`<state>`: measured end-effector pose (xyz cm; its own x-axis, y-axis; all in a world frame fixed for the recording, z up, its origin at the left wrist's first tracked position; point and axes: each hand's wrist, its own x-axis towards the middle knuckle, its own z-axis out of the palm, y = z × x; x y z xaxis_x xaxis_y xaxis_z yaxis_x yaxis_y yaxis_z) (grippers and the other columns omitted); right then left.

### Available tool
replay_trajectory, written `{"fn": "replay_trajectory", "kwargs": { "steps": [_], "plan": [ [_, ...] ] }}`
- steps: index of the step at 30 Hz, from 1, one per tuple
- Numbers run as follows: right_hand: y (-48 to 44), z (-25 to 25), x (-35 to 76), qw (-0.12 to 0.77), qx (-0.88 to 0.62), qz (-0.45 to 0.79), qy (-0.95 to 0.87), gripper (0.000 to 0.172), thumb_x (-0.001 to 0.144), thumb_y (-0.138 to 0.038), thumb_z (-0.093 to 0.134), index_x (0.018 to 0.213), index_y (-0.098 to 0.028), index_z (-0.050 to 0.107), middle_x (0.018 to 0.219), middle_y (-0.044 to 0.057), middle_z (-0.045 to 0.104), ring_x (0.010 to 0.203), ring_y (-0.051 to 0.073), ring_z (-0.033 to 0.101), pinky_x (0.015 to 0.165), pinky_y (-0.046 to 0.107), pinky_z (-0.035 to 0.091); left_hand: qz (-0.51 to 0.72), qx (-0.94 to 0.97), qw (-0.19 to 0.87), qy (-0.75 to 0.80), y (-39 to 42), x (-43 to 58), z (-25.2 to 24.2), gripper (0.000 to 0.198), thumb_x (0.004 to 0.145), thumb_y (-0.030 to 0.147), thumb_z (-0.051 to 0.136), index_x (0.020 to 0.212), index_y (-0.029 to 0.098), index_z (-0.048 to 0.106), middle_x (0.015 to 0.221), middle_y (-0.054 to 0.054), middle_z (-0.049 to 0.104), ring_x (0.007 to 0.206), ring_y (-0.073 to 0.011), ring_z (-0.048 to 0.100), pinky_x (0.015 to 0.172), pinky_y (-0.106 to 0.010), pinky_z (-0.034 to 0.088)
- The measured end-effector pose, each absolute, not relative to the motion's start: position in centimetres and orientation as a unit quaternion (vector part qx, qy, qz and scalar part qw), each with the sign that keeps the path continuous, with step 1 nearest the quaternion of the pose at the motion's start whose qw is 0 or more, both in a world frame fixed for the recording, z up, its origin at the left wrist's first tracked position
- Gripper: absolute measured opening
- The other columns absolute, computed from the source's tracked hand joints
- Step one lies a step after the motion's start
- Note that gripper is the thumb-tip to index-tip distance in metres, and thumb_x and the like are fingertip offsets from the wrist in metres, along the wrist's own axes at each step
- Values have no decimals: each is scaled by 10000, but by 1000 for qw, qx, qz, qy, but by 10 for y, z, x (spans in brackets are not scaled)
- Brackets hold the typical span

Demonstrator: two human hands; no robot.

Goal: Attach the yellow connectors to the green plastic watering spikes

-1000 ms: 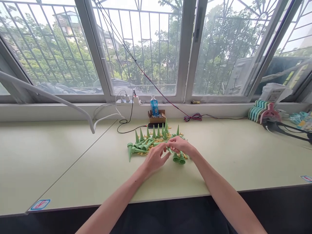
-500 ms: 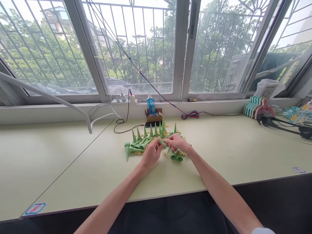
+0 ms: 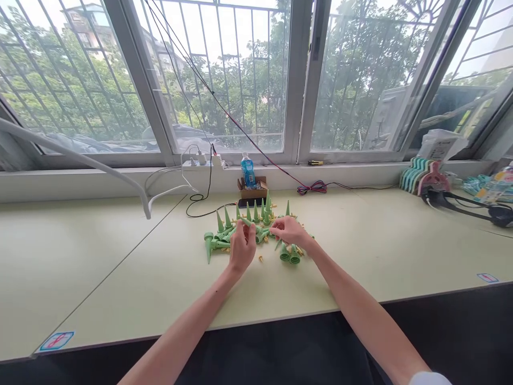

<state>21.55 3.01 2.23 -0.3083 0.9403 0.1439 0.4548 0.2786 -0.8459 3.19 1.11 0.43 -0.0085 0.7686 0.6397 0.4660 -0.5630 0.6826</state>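
Note:
My left hand [image 3: 242, 247] is closed around a green plastic watering spike [image 3: 246, 221], its pointed end toward the upper left. To its right, my right hand [image 3: 289, 231] has thumb and forefinger pinched together at the edge of the pile; what they hold, if anything, is too small to make out. Several green spikes stand point-up behind the hands, one of them a tall stacked spike [image 3: 267, 208]. Others lie on their sides, such as the spike at the left end [image 3: 208, 247]. Two hollow green caps [image 3: 289, 258] face me below my right hand. A small yellow valve [image 3: 260, 259] lies between my wrists.
Behind the pile are a dark phone [image 3: 251, 203] on a cable and a small cardboard box [image 3: 256, 191] with a blue bottle [image 3: 248, 172]. A power strip [image 3: 204, 164] sits on the sill. At right are clips [image 3: 420, 176] and a black headset [image 3: 460, 206].
My left hand has moved left, away from my right hand, with the green spike in its fingers. My right hand stays almost where it was. More of the pile shows between them.

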Motion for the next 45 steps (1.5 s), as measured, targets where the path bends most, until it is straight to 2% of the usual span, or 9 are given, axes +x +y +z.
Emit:
{"fn": "replay_trajectory", "kwargs": {
  "steps": [8,16,20,23,25,28,32,41,45],
  "plan": [
    [11,33,206,147,-255,531,-795,265,845,-309,553,1004,-149,693,957,58,714,365,14,352,371,194,308,581,650,130,472,7,32,7,190,948,371,400,834,224,358,563,64,455,436,-93,381,469,-224,299],
    [17,25,203,181,-329,466,-801,305,812,-211,532,1080,-185,676,1112,52,676,379,8,379,375,187,335,581,652,128,469,6,33,9,209,936,363,422,799,222,352,564,59,473,448,-96,414,493,-226,325],
    [23,27,210,281,-398,393,-779,244,830,-283,537,998,-186,685,1030,44,697,447,42,433,430,197,362,571,655,143,473,7,33,8,221,928,366,429,778,224,350,517,73,417,441,-99,371,485,-225,302],
    [29,30,219,373,-455,268,-763,175,818,-262,542,808,-156,680,756,32,698,670,119,575,598,209,426,553,673,161,464,8,34,7,231,917,369,444,758,223,360,503,78,375,438,-97,338,476,-224,283],
    [32,33,228,387,-470,218,-763,161,796,-237,550,724,-145,661,668,25,669,696,130,578,655,223,427,536,692,172,452,8,35,5,262,905,376,460,726,221,348,500,78,352,436,-94,324,471,-225,271],
    [31,37,243,353,-491,230,-762,206,784,-285,571,662,-136,642,576,10,615,574,109,519,559,218,379,501,729,191,426,8,36,1,298,890,387,480,695,218,331,502,76,339,442,-92,313,471,-225,262],
    [28,39,259,185,-433,381,-796,235,763,-368,615,737,-145,683,596,-4,626,481,79,418,451,212,294,459,768,200,399,6,37,-1,291,877,372,496,689,211,344,515,73,345,463,-89,308,485,-223,265],
    [29,40,265,93,-425,395,-809,332,560,-378,808,771,-154,682,569,-52,523,539,79,442,473,202,286,396,836,182,333,-6,36,2,325,849,317,500,623,206,295,502,67,314,469,-86,275,499,-240,256],
    [26,44,265,100,-422,395,-810,294,589,-320,777,817,-162,679,551,-67,476,527,77,423,475,204,281,351,866,161,319,-10,37,3,304,834,309,498,618,204,311,528,57,322,482,-90,272,512,-247,259]
  ]
}}
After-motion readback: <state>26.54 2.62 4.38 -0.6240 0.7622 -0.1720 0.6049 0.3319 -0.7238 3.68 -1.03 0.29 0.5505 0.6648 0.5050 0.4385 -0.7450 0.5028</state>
